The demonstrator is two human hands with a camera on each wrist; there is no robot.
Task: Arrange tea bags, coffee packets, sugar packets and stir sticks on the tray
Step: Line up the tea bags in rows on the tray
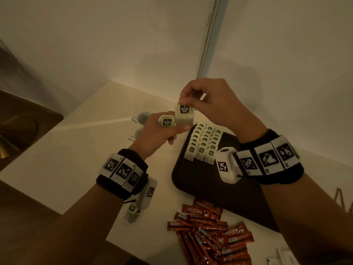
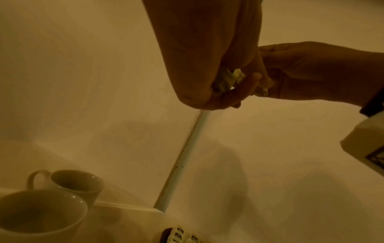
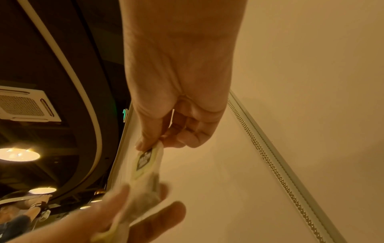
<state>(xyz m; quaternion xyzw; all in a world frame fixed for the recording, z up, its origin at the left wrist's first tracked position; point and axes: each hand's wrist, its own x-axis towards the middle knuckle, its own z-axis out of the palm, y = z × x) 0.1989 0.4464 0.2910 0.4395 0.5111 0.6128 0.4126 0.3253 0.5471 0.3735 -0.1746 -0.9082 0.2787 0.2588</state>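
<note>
Above the dark tray (image 1: 183,180), frame centre: right hand (image 1: 215,104) pinches one tea bag (image 1: 184,115) by its top; left hand (image 1: 158,134) grips another tea bag (image 1: 166,121). Best separated cleanly, then added to rows of tea bags (image 1: 203,143), labels aligned

Two pale cups (image 2: 76,185) stand side by side on the tabletop (image 1: 57,150), near the wall (image 1: 114,44). A beaded chain (image 1: 208,35) hangs down the wall beside a white strip. A ceiling vent (image 3: 25,105) and round lamps (image 3: 18,154) show overhead.
</note>
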